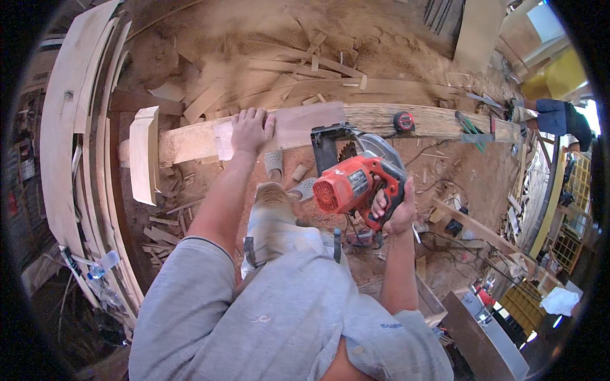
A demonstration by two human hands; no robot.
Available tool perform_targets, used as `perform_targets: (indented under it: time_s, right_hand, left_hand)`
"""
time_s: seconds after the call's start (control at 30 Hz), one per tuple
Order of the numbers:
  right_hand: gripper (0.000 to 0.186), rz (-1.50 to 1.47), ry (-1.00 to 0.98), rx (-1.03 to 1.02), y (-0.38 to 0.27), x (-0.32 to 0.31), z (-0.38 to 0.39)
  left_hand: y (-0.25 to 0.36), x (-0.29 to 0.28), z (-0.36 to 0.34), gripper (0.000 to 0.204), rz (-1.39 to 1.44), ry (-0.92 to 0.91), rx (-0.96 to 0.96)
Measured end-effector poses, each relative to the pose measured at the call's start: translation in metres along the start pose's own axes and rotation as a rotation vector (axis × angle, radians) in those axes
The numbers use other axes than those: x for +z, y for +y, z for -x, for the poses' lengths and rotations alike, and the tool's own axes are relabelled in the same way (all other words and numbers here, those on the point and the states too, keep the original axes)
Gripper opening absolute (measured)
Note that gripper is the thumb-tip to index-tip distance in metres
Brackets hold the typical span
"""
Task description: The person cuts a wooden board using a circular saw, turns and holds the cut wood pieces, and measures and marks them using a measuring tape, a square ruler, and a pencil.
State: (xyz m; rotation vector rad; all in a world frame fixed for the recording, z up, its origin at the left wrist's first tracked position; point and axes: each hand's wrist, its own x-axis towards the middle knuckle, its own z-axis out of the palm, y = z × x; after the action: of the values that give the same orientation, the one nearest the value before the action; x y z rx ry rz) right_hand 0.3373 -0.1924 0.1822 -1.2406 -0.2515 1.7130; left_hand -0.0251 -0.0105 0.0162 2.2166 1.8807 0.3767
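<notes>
Gripping the handle of a red saw in the right hand, fingers wrapped tight; spreading the left hand palm-down on a thin board atop a long beam. Seemingly bracing the board, with the saw tilted near its right end; impossible to tell of contact. Probably calling next for firm pressure and a level saw, well apart from the fingers. Smooth and pinkish across the board, coarse along the beam, toothed around the blade. Beyond a rounded tape measure, littered with thin, straight offcuts over dusty, reddish ground; at far left, lined with long, pale planks.
</notes>
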Motion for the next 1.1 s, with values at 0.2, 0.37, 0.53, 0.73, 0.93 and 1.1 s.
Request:
perform_targets:
  time_s: [0.2,0.37,0.53,0.73,0.93,1.1]
  right_hand:
    - [0.086,0.022,0.041,-0.003,-0.007,0.009,-0.006]
    - [0.087,0.074,0.064,-0.035,-0.011,0.011,-0.011]
    - [0.087,0.04,0.067,-0.018,-0.009,0.01,-0.004]
    - [0.085,0.014,0.083,-0.013,-0.01,0.017,-0.005]
    - [0.084,0.021,0.07,-0.025,-0.014,0.017,-0.016]
    - [0.084,0.003,0.019,0.017,-0.013,0.013,-0.014]
  left_hand:
    - [-0.003,0.004,-0.001,0.034,0.012,0.073,0.027]
    - [-0.002,0.004,0.001,0.034,0.003,0.043,0.018]
    - [-0.003,0.004,0.001,0.034,-0.002,0.023,-0.003]
    - [-0.004,0.004,0.002,0.036,-0.004,0.026,0.026]
    - [0.001,-0.001,0.003,0.037,0.002,0.014,0.027]
    - [0.001,-0.001,0.002,0.037,0.024,0.003,-0.003]
